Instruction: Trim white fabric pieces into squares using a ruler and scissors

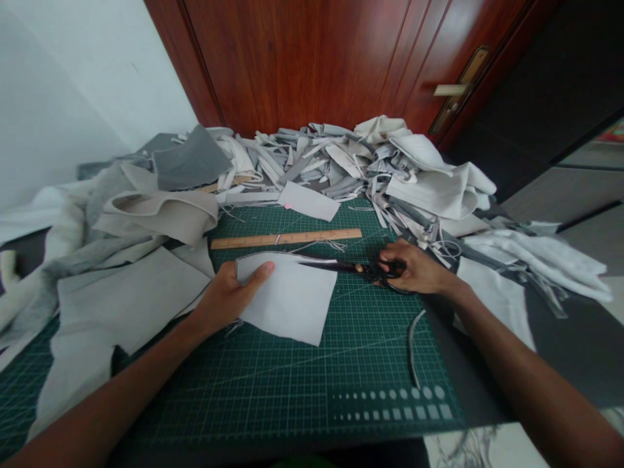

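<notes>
A piece of pale grey fabric (291, 299) is pinched at its left end by my left hand (233, 292), thumb on top. My right hand (409, 265) is closed around the handles of black scissors (359, 267). Their blades point left and lie along the fabric's far edge, with a narrow strip beside them. Just beyond the fabric lies a wooden ruler (287, 238), with thin thread-like offcuts near it. Beneath everything spreads a green gridded cutting mat (292, 383).
A heap of grey and white fabric scraps (312, 153) runs along the back. Larger folded pieces (160, 211) crowd the left; more cloth (439, 185) is piled at right. One small cut piece (309, 200) lies behind the ruler, a curved strip (413, 348) near the front right.
</notes>
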`<state>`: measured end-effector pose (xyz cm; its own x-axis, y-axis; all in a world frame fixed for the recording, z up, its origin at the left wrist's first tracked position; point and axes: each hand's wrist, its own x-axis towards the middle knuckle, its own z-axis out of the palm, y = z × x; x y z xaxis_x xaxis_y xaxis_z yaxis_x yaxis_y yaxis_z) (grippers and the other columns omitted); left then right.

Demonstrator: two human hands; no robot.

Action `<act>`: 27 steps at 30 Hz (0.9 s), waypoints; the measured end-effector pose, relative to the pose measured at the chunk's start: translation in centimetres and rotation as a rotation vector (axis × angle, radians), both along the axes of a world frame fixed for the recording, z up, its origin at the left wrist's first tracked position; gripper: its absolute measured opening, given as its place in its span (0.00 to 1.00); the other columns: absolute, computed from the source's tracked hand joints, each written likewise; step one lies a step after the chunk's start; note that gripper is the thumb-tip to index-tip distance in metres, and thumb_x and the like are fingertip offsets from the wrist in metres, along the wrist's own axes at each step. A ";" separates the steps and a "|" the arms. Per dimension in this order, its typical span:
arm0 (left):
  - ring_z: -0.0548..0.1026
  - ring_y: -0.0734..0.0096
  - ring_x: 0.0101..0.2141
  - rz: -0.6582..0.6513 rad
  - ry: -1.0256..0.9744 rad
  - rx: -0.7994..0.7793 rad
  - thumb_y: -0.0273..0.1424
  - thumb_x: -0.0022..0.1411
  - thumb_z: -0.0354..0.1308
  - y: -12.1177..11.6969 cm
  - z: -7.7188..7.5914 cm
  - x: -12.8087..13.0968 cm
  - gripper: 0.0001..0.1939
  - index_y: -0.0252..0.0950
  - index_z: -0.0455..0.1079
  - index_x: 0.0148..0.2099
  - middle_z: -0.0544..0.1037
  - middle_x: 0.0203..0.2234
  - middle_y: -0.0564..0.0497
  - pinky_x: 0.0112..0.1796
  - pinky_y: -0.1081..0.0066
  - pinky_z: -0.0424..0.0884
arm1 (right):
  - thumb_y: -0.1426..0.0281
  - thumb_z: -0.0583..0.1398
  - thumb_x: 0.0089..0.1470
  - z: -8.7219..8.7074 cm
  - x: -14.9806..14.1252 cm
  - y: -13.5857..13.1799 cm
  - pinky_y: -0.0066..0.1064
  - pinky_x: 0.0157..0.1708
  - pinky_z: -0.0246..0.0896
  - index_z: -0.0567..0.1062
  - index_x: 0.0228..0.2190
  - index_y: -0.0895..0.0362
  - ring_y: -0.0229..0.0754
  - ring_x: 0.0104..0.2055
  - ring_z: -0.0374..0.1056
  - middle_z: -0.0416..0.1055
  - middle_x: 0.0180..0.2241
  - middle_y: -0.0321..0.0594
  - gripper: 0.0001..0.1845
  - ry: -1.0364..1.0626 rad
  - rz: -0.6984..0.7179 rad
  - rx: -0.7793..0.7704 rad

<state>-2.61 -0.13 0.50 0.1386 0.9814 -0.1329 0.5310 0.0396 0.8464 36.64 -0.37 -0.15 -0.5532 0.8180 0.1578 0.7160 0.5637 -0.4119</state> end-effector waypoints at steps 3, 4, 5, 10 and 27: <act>0.80 0.55 0.28 -0.021 0.018 -0.004 0.58 0.60 0.58 -0.2 0.4 0.3 0.26 0.39 0.75 0.37 0.82 0.28 0.49 0.26 0.65 0.74 | 0.66 0.66 0.52 0.0 0.0 0.0 0.34 0.36 0.54 0.66 0.24 0.53 0.39 0.28 0.61 0.65 0.23 0.32 0.13 -0.001 0.002 -0.004; 0.80 0.55 0.29 -0.019 0.022 0.008 0.58 0.59 0.58 -0.2 0.5 0.3 0.26 0.39 0.75 0.37 0.82 0.28 0.49 0.26 0.65 0.74 | 0.66 0.66 0.52 0.0 0.0 0.0 0.34 0.36 0.54 0.66 0.24 0.53 0.39 0.28 0.61 0.65 0.23 0.31 0.13 -0.001 0.005 -0.006; 0.80 0.55 0.29 -0.012 0.027 0.023 0.58 0.59 0.58 -0.3 0.6 0.4 0.26 0.39 0.75 0.36 0.82 0.29 0.49 0.27 0.65 0.75 | 0.66 0.66 0.53 0.0 0.0 0.1 0.34 0.37 0.54 0.66 0.24 0.53 0.39 0.27 0.62 0.65 0.23 0.31 0.14 -0.001 0.010 -0.010; 0.80 0.56 0.28 -0.010 0.041 0.020 0.57 0.59 0.58 -0.4 0.9 0.5 0.25 0.40 0.75 0.35 0.83 0.28 0.50 0.25 0.65 0.74 | 0.66 0.65 0.54 0.0 0.1 0.0 0.35 0.39 0.54 0.65 0.24 0.54 0.39 0.27 0.62 0.65 0.22 0.30 0.15 -0.005 0.024 -0.019; 0.80 0.56 0.29 0.058 0.059 0.016 0.56 0.56 0.60 -0.7 1.1 0.7 0.25 0.37 0.74 0.36 0.82 0.28 0.48 0.26 0.66 0.74 | 0.68 0.63 0.52 0.0 0.1 0.0 0.34 0.38 0.52 0.63 0.22 0.54 0.37 0.26 0.59 0.66 0.21 0.30 0.13 -0.011 -0.009 0.011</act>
<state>-1.87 -0.81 1.59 0.0739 0.9896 -0.1232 0.5775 0.0582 0.8143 36.75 -0.41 -0.16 -0.5473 0.8214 0.1609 0.7257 0.5614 -0.3978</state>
